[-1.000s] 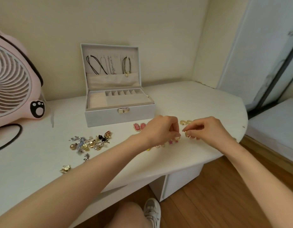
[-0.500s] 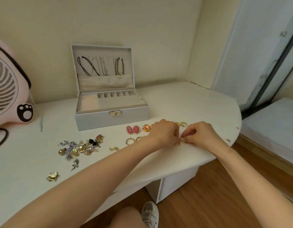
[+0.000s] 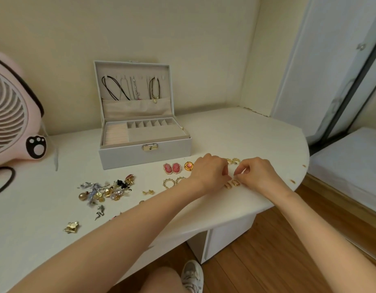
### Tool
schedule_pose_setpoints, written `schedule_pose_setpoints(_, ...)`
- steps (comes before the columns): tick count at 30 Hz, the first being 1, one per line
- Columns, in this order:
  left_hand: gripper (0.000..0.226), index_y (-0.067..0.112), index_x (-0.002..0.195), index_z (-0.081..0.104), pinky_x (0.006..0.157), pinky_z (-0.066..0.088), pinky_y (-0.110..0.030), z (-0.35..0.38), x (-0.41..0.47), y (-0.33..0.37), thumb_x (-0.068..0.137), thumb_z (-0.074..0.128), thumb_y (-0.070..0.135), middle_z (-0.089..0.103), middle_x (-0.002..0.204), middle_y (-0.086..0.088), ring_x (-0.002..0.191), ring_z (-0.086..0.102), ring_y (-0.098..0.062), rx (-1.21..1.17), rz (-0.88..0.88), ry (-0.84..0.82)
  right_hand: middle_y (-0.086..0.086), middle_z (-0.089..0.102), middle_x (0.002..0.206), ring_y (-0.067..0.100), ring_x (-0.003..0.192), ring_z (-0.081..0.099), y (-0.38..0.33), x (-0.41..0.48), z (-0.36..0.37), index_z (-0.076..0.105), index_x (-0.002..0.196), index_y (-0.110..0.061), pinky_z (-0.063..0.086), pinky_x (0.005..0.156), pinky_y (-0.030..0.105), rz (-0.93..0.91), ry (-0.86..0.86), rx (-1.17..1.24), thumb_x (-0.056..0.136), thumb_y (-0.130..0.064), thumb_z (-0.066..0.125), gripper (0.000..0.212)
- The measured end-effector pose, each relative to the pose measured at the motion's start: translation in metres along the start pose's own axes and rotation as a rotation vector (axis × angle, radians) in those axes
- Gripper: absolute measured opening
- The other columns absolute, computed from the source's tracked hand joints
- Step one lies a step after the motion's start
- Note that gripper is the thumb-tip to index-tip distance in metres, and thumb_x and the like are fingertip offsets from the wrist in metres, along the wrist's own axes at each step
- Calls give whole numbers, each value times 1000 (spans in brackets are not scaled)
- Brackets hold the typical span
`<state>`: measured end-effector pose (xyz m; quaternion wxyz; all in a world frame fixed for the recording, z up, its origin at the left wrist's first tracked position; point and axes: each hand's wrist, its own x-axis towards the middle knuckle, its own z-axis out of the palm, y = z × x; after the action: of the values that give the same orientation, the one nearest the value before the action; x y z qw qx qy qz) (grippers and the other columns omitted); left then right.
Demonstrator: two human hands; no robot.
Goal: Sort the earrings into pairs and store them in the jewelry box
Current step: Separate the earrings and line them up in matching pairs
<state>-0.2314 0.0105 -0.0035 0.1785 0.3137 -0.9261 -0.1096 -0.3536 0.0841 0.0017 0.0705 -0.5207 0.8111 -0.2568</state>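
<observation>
Two gold oval hoop earrings [image 3: 227, 185] [image 3: 235, 183] lie side by side on the white table [image 3: 235, 132] near its front edge. My left hand [image 3: 210, 172] pinches the left hoop with curled fingertips, and my right hand [image 3: 258, 174] pinches the right one. Left of my hands sit a pink cameo pair [image 3: 172, 168], a round gold-and-pink earring [image 3: 188, 166] and pearl-edged gold hoops [image 3: 169, 183]. Small gold earrings [image 3: 233, 160] peek out behind my hands. A mixed pile of earrings [image 3: 106, 190] lies further left. The grey jewelry box [image 3: 144, 154] stands open behind.
A pink fan [image 3: 11, 123] and its black cable [image 3: 5, 182] occupy the far left. Loose pieces lie near the front: a gold stud [image 3: 148, 192], a silver one [image 3: 100, 212], a gold leaf [image 3: 71, 227]. A bed [image 3: 352, 166] stands right of the rounded table edge.
Both hands have come down from just above the table with the two gold hoops, which now sit side by side on the surface. The camera view has shifted.
</observation>
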Motion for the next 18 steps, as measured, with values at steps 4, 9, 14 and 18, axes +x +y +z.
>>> schedule_pose_setpoints(4,21,13,93,63,71,37,-29,-17,-11,-9,89,56,33,65,98,-3,98,51,-23,-10,41,113,0,63,70,19,76,62,-6,-3,-6,72,83,-14,47,71,27,-35,75,32,84,-16,63,10)
schedule_pose_setpoints(9,19,17,90,64,67,35,-26,-42,-37,-29,88,57,34,61,89,4,90,49,-17,-27,87,159,3,68,75,17,73,62,-33,-15,-8,72,80,-15,50,72,29,-111,76,140,82,-20,66,8)
schedule_pose_setpoints(14,20,19,88,64,61,36,-16,-65,-69,-56,87,58,39,57,82,11,76,47,-6,-67,62,134,2,68,74,14,66,61,-68,-27,-4,72,79,-18,50,63,26,-200,47,236,82,-21,67,6)
schedule_pose_setpoints(18,18,24,82,62,63,38,-19,-82,-90,-73,87,57,41,57,80,16,75,48,0,-96,6,136,2,67,78,8,63,56,-88,-29,2,73,81,-19,49,53,20,-243,3,249,81,-19,68,6)
